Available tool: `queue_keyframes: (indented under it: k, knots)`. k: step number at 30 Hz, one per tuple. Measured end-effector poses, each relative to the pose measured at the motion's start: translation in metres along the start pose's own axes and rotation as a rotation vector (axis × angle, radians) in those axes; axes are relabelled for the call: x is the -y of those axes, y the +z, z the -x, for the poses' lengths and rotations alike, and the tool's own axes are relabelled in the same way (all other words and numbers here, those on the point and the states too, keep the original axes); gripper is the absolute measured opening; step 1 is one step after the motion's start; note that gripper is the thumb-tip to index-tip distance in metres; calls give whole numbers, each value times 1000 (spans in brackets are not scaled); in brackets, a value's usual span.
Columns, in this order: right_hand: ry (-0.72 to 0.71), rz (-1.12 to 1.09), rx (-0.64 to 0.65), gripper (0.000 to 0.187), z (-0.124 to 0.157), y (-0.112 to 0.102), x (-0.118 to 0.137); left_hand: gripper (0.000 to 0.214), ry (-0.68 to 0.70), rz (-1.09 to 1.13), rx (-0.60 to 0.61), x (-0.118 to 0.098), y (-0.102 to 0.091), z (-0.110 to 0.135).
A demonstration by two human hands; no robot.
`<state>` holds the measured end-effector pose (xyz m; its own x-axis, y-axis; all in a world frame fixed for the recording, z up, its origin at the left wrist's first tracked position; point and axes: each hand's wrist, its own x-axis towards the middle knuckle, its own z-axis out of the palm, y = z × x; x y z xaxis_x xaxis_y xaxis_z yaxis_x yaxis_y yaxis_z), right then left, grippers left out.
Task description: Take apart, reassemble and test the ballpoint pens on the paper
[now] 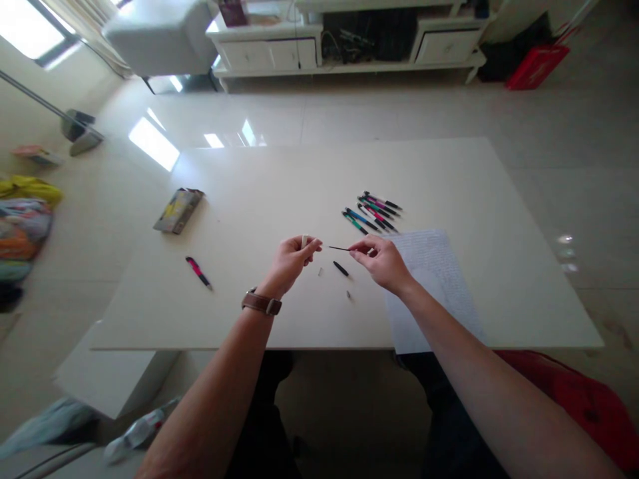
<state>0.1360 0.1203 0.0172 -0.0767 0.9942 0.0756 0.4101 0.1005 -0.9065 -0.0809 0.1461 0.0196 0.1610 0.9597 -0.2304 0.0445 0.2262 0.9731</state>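
Note:
My right hand [378, 258] pinches a thin dark pen refill [339, 249] that points left, level above the table. Facing it, my left hand [298, 256] has its fingertips pressed together near the refill's free end. What those fingers hold is too small to make out. A pale band shows on a finger of each hand. Below the hands lie a black pen barrel piece [341, 269], a small clear piece [320, 271] and a small pen tip [348, 294]. A brown-strapped watch [261, 302] is on my left wrist.
Several coloured pens [374, 211] lie bunched beyond my right hand. A written sheet of paper [439, 279] lies under my right forearm. To the left are a pink and black pen [198, 272] and a grey box [178, 210] on the white table [249, 179].

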Motion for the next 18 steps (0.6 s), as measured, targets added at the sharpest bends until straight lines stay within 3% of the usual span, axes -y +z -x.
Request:
queue_keyframes:
  k: [12, 18]
  knots:
    - [-16, 18, -4, 9, -2, 3, 2, 32, -3, -29, -8, -6, 1, -1]
    - [-3, 76, 22, 9, 0, 3, 2, 29, 9, -174, -15, -5, 1, 0]
